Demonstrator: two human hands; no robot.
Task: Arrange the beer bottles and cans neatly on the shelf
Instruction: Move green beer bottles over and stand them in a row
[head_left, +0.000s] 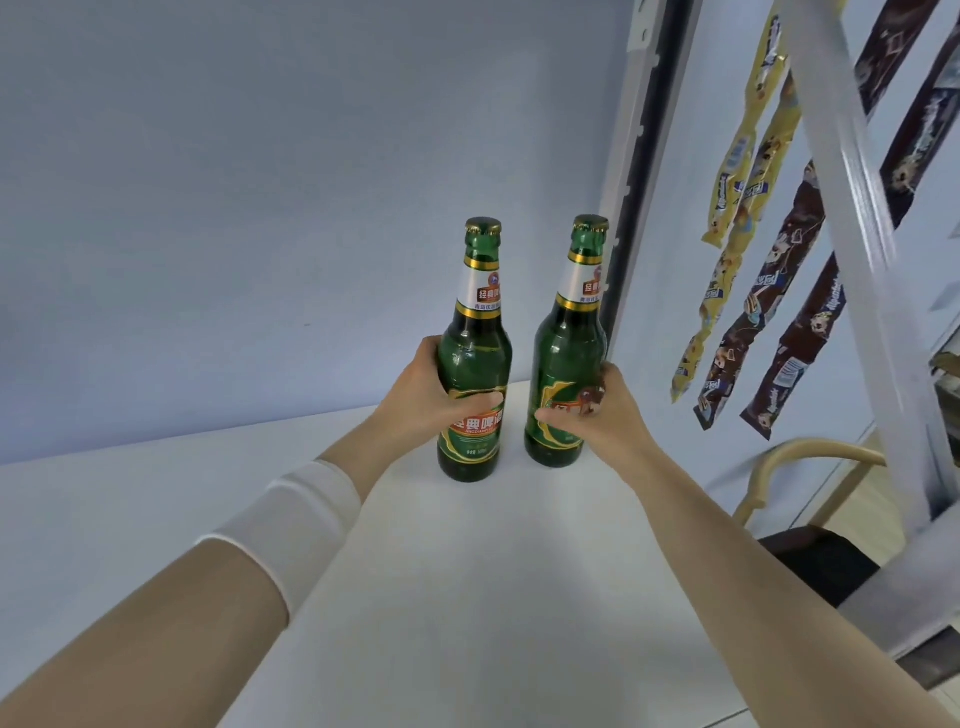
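while both arms reach forward over the white shelf (156, 519), each hand is closed around one green beer bottle. beyond the right hand (597, 410), strips of snack packets (769, 312) hang on the side panel. left bottle (475, 358) stands upright on the shelf, left hand (426, 395) wrapped round its lower body, thumb across the label. right bottle (569, 348) stands just beside it, leaning slightly, apart from the left bottle, with the right hand gripping its label from the outer side. both caps are on.

glossy green glass bottles (474, 364) (paper labels), matt white shelf (156, 519)
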